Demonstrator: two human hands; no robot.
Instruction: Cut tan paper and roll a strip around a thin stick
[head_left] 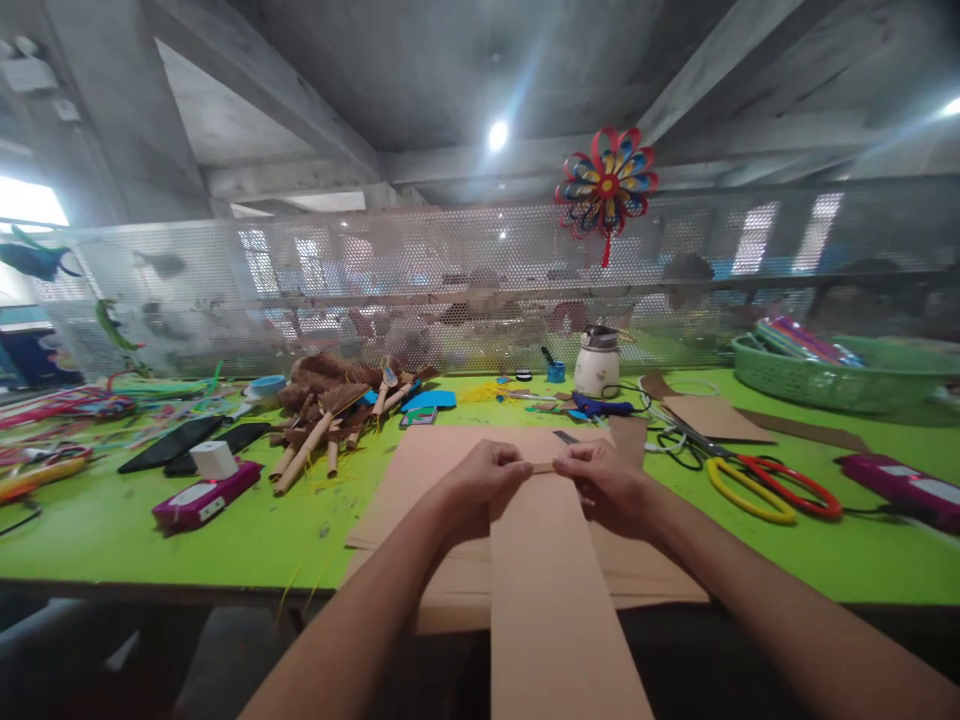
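Observation:
A long tan paper strip [555, 590] runs from between my hands down past the table's front edge. My left hand [487, 480] pinches the left corner of its far end, and my right hand [604, 475] pinches the right corner. That far end looks folded or rolled over into a narrow band. Under the strip lie larger sheets of the same tan paper [435, 470]. A dark blade-like tip [565, 437] shows just beyond my right hand; the rest of it is hidden.
Large scissors [750, 487] with yellow and red handles lie right, near a blue glue gun [600, 405] and cables. Rolled brown paper pieces [322, 430] are heaped left, behind a purple power strip [206, 497]. A green basket [840, 380] and a white jug [597, 362] stand at the back.

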